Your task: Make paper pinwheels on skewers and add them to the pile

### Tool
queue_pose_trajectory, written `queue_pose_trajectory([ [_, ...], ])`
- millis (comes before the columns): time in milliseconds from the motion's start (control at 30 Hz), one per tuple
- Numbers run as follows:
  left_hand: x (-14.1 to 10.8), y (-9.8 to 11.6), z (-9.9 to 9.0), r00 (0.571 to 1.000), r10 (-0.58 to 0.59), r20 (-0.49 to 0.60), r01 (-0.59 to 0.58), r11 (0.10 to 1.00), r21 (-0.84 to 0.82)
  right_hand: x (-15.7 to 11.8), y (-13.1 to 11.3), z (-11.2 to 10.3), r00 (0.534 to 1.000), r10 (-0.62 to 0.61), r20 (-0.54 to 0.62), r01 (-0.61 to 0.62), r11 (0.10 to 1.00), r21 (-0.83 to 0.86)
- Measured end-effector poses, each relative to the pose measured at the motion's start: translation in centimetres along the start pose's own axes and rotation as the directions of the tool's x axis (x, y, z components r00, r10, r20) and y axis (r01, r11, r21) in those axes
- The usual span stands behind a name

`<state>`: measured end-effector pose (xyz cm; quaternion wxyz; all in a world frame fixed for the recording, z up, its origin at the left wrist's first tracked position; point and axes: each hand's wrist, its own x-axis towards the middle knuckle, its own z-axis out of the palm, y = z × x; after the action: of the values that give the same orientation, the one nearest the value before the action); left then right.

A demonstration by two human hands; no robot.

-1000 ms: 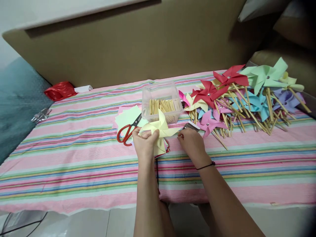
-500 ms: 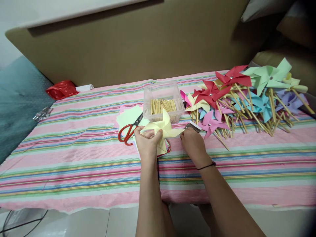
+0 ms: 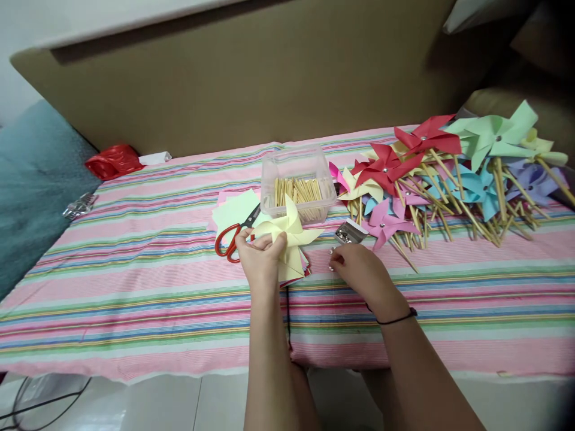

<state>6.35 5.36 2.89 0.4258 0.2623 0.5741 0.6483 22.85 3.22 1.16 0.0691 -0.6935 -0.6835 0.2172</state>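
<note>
My left hand [image 3: 263, 257] pinches a pale yellow paper pinwheel [image 3: 293, 234] near its middle, the thumb pressed on the folded points. The pinwheel has no stick on it. My right hand [image 3: 359, 269], a dark band round its wrist, is low over the cloth with thumb and forefinger drawn together. Small shiny bits show at its fingertips, too small to make out fully; they look like metal fasteners. Just beyond it lies a small open box [image 3: 349, 232] of little metal pieces. Under the yellow pinwheel is a stack of coloured paper [image 3: 304, 263], mostly covered.
Red-handled scissors [image 3: 232, 240] lie on pale green paper sheets [image 3: 236, 211] to the left. A clear plastic tub [image 3: 299, 157] of short wooden sticks [image 3: 299, 191] stands behind. Finished pinwheels [image 3: 431, 143] are heaped at the right. A red bag [image 3: 114, 161] sits far left on the striped cloth [image 3: 135, 287].
My right hand has drawn back from the small box, uncovering its metal pieces, and shiny bits now show at its fingertips. My left hand has shifted slightly left with the yellow pinwheel.
</note>
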Motion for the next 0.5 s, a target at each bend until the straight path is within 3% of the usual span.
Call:
queue_pose_trajectory([
  [233, 0.1, -0.1, 0.0, 1.0, -0.007, -0.01, 0.007, 1.0, 0.0, 0.3, 1.6, 0.1, 1.0, -0.014, 0.001, 0.014, 0.991, 0.131],
  [367, 0.0, -0.1, 0.1, 1.0, -0.004, 0.004, 0.004, 1.0, 0.008, 0.2, 0.9, 0.4, 0.999, -0.025, 0.046, 0.02, 0.994, 0.107],
  [500, 0.0, 0.0, 0.2, 1.0, -0.006, -0.006, 0.006, 1.0, 0.018, 0.3, 0.1, 0.4, 0.999, -0.033, 0.003, 0.032, 0.997, 0.076],
])
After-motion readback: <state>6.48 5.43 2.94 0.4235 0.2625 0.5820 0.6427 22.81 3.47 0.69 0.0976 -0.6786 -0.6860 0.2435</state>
